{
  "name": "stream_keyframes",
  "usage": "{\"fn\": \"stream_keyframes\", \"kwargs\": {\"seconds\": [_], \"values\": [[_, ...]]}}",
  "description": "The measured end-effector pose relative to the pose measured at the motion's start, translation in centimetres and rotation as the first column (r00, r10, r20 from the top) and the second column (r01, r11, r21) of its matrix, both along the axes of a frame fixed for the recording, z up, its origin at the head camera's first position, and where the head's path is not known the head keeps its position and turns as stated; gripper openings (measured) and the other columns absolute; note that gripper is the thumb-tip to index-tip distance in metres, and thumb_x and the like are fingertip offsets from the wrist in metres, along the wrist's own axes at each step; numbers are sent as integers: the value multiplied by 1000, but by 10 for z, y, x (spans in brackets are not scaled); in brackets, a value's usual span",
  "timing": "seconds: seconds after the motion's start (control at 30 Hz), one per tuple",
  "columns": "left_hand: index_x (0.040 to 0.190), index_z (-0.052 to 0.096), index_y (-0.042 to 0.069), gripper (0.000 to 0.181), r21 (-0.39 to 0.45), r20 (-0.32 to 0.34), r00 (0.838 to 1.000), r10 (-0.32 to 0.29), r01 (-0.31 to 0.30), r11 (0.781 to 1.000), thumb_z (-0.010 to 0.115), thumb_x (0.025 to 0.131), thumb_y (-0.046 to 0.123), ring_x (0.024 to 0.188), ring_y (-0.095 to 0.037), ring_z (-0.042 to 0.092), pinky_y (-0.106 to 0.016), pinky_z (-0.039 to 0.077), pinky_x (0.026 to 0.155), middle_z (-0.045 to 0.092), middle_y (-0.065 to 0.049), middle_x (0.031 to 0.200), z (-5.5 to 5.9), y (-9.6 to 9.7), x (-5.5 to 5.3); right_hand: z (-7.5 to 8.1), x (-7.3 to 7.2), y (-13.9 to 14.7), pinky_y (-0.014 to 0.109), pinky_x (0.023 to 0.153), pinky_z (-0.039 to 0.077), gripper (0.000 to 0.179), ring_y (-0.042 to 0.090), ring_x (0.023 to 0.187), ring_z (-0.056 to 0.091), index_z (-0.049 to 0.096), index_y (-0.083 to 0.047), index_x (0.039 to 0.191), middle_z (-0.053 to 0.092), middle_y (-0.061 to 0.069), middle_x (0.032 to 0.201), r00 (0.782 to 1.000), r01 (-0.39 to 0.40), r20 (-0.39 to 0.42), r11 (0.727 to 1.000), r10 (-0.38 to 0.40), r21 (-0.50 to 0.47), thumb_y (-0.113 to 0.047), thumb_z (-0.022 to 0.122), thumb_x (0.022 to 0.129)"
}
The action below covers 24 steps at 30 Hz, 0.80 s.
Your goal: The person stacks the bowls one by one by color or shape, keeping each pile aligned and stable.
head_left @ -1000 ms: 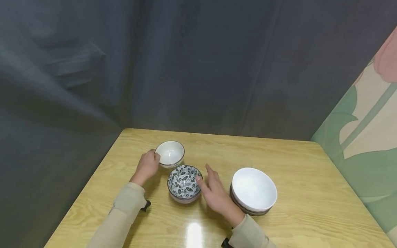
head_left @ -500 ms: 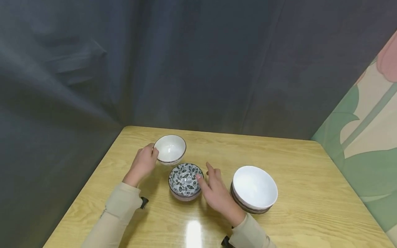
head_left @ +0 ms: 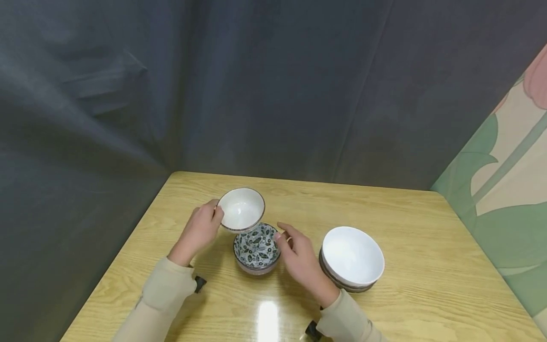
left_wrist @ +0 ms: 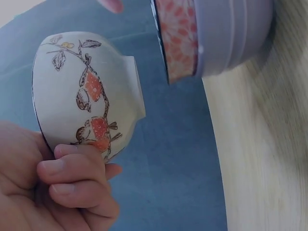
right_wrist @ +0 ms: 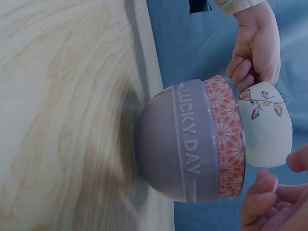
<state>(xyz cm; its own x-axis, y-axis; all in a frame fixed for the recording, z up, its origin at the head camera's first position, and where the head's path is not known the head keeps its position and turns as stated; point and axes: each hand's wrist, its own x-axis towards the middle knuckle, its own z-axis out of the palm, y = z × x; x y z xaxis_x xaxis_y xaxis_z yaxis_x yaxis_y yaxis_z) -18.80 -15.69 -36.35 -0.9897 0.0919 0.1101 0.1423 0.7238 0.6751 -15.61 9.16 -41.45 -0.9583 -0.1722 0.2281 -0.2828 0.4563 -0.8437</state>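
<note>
My left hand pinches the rim of a white bowl at its left side, fingers curled beneath. In the left wrist view the white bowl shows birds and a leafy branch; it is held up off the table. Just in front stands a leaf-patterned bowl, partly overlapped by it. From the side, a red flowered band tops a lavender wall embossed "LUCKY DAY". My right hand hovers at the patterned bowl's right side, thumb close to the rim, fingers loosely bent and gripping nothing.
A larger white bowl rests tilted in a dark-rimmed one on the right, close to my right forearm. The wooden table ends at a dark curtain behind and a flowered cloth at right.
My left hand has raised the white bowl and shifted it right, over the far edge of the patterned bowl. My right hand stays beside that bowl, its fingers slightly more bent.
</note>
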Motion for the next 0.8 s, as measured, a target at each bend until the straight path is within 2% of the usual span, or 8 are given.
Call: {"fn": "stream_keyframes", "kwargs": {"seconds": [0.17,0.37,0.57,0.7,0.8], "values": [[99,58,-3,27,6,-6,1000,-31,31,1000,35,104,11,57,-18,40,-31,37,52,43,-6,66,-1,8,10,4,2,0,24,59,48,37,23,70,64,58,-1,136,67,5,89,999,-35,13,996,36,-86,-19,53,104],[91,55,4,23,13,20,997,-80,80,997,37,104,11,57,-15,39,-30,37,53,43,-3,67,-7,15,18,6,4,0,27,55,50,37,18,57,57,55,-4,139,69,11,90,996,-70,49,988,77,-137,-20,47,107],[96,59,4,23,15,10,996,-94,94,995,38,104,10,63,-16,46,-30,41,58,49,-3,71,-12,19,23,7,5,-1,26,52,47,36,31,57,57,58,-2,136,68,11,86,997,-38,58,985,48,-169,-21,48,107],[108,63,1,26,14,9,996,-84,84,996,39,105,11,69,-18,50,-33,46,63,61,-9,83,-15,23,29,5,8,0,25,52,46,38,24,57,58,59,0,134,68,12,83,998,-23,54,989,31,-149,-24,52,105],[116,63,-1,28,10,6,997,-75,75,997,40,105,11,73,-19,53,-35,48,66,67,-12,94,-16,25,33,5,9,1,24,53,46,39,17,62,61,60,1,133,69,6,81,999,-9,39,994,14,-112,-25,56,103]]}}
